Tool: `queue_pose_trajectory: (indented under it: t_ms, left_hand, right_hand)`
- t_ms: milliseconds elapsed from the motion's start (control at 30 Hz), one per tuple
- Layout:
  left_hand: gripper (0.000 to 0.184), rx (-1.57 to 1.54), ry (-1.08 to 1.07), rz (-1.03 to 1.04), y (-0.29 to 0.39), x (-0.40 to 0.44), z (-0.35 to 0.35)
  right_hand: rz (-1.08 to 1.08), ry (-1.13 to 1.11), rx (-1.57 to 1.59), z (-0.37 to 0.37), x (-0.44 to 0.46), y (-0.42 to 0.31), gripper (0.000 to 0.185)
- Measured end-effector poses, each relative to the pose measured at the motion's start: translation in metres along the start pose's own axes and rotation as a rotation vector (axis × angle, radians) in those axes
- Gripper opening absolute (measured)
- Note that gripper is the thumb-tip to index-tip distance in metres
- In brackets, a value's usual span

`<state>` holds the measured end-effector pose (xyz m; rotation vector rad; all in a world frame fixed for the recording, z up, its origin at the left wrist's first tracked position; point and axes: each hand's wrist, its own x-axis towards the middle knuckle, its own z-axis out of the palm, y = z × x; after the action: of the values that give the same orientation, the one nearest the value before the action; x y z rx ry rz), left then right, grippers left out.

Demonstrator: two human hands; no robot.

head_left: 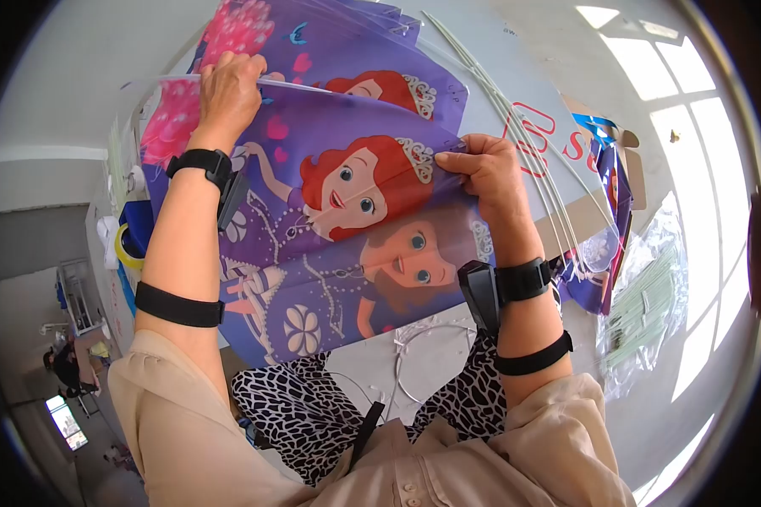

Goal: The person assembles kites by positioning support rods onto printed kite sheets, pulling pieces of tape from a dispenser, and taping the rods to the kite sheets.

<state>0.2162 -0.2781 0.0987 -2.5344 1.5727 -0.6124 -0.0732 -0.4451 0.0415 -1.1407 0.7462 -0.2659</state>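
Note:
A thin purple sheet point(271, 182) printed with a red-haired cartoon princess is stretched between my two hands above my lap. My left hand point(231, 93) is closed on its upper left edge, along a narrow white strip. At the right edge, by the printed crown, my right hand point(489, 173) pinches the sheet between thumb and fingers. A paler princess figure point(406, 258) shows on the lower part, hanging toward my knees. Beyond the held edge lies another purple sheet point(347, 42) with the same print, on more such sheets.
Long thin pale rods point(499, 97) lie across the white board at the right. Farther right are a cardboard box point(638, 173) with printed material and a clear plastic bag point(647, 296) of rods. A yellow tape roll point(128, 248) sits at the left. Another person is in the background.

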Motion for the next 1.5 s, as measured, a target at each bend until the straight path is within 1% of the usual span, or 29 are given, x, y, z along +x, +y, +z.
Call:
queue_pose_trajectory:
  t_ms: [33,67,100,133,200,233,300,367,433,500,533,567,600,633,700,733,767,833,867,933,1000,1067,1133,1167,1233,1300,1433,1500]
  left_hand:
    - [0.016,0.006,-0.018,-0.012,0.004,-0.001,0.005]
    - [0.019,0.034,0.132,-0.021,0.009,-0.002,0.008]
    - [0.025,0.069,0.284,-0.026,0.011,-0.005,0.007]
    - [0.025,0.09,0.27,-0.036,0.013,-0.01,-0.003]
    - [0.035,-0.048,0.248,-0.044,0.012,-0.033,-0.031]
    - [0.035,-0.02,0.235,-0.056,0.007,-0.05,-0.045]
    - [0.026,-0.224,0.162,-0.184,-0.001,-0.092,-0.076]
    - [0.015,-0.211,0.125,-0.411,-0.017,-0.149,-0.101]
    - [0.007,-0.514,0.134,-0.914,-0.051,-0.221,-0.108]
    - [0.005,-0.52,0.252,-1.186,-0.073,-0.283,-0.119]
    - [0.005,-0.491,0.264,-1.197,-0.08,-0.306,-0.124]
    - [0.007,-0.484,0.196,-1.357,-0.086,-0.326,-0.128]
    - [0.01,-0.482,0.126,-1.517,-0.089,-0.342,-0.13]
    - [0.01,-0.47,0.133,-1.528,-0.088,-0.35,-0.13]
    - [0.016,-0.639,0.041,-1.729,-0.091,-0.359,-0.125]
    - [0.02,-0.732,0.074,-1.721,-0.095,-0.362,-0.123]
    - [0.02,-0.73,0.078,-1.722,-0.101,-0.362,-0.119]
    - [0.02,-0.857,0.101,-1.716,-0.109,-0.351,-0.11]
    - [0.02,-0.857,0.102,-1.718,-0.115,-0.345,-0.106]
    - [0.011,-0.936,-0.029,-1.79,-0.126,-0.336,-0.1]
    - [0.01,-0.945,-0.05,-1.789,-0.134,-0.331,-0.1]
    - [0.011,-0.956,-0.071,-1.786,-0.137,-0.331,-0.1]
    - [0.016,-1.074,0.01,-1.779,-0.133,-0.331,-0.104]
    - [0.016,-1.075,0.011,-1.781,-0.13,-0.332,-0.106]
    - [0.017,-1.216,0.162,-1.827,-0.125,-0.337,-0.108]
    - [0.017,-1.246,0.176,-1.854,-0.12,-0.344,-0.113]
    - [0.017,-1.314,0.194,-1.927,-0.112,-0.358,-0.12]
    - [0.017,-1.339,0.19,-1.929,-0.108,-0.361,-0.118]
  right_hand:
    - [0.002,0.05,-0.009,-0.001,0.001,0.001,0.009]
    - [0.002,0.095,-0.016,-0.001,0.003,0.003,0.009]
    - [-0.008,0.096,-0.021,-0.002,0.006,0.006,0.009]
    - [0.005,0.096,-0.015,-0.002,0.006,0.007,0.009]
    - [0.001,0.09,-0.019,0.001,0.002,0.003,0.007]
    - [-0.018,0.086,-0.027,0.003,0.0,0.001,0.007]
    - [-0.019,0.074,-0.042,0.001,0.0,0.003,0.006]
    - [-0.009,0.037,-0.017,-0.003,0.007,0.009,0.006]
    - [-0.008,0.026,-0.019,-0.011,0.015,0.017,0.006]
    - [-0.017,0.0,-0.014,-0.007,0.011,0.012,0.006]
    - [-0.023,-0.037,-0.008,-0.012,0.016,0.016,0.005]
    - [-0.022,-0.061,-0.003,-0.01,0.017,0.017,0.005]
    - [-0.008,-0.039,0.007,-0.009,0.017,0.015,0.004]
    - [0.007,-0.013,0.015,-0.01,0.017,0.015,0.004]
    - [0.003,-0.064,0.02,-0.014,0.022,0.018,0.003]
    - [-0.005,-0.045,0.01,-0.013,0.022,0.02,0.003]
    - [-0.014,-0.023,0.0,-0.014,0.022,0.02,0.003]
    - [-0.018,-0.052,0.006,-0.016,0.021,0.019,0.003]
    - [-0.016,-0.048,0.014,-0.013,0.019,0.017,0.003]
    - [-0.012,-0.047,0.021,-0.013,0.02,0.018,0.003]
    - [-0.013,-0.09,0.019,-0.021,0.026,0.022,0.002]
    - [-0.017,-0.06,0.018,-0.019,0.027,0.025,0.003]
    - [-0.019,-0.034,0.015,-0.019,0.027,0.025,0.003]
    - [-0.017,-0.044,0.014,-0.02,0.027,0.024,0.003]
    - [-0.014,-0.055,0.011,-0.02,0.026,0.023,0.003]
    - [-0.014,-0.027,-0.008,-0.018,0.025,0.022,0.003]
    - [-0.01,-0.07,-0.024,-0.02,0.026,0.021,0.003]
    - [-0.016,-0.028,-0.016,-0.014,0.023,0.02,0.004]
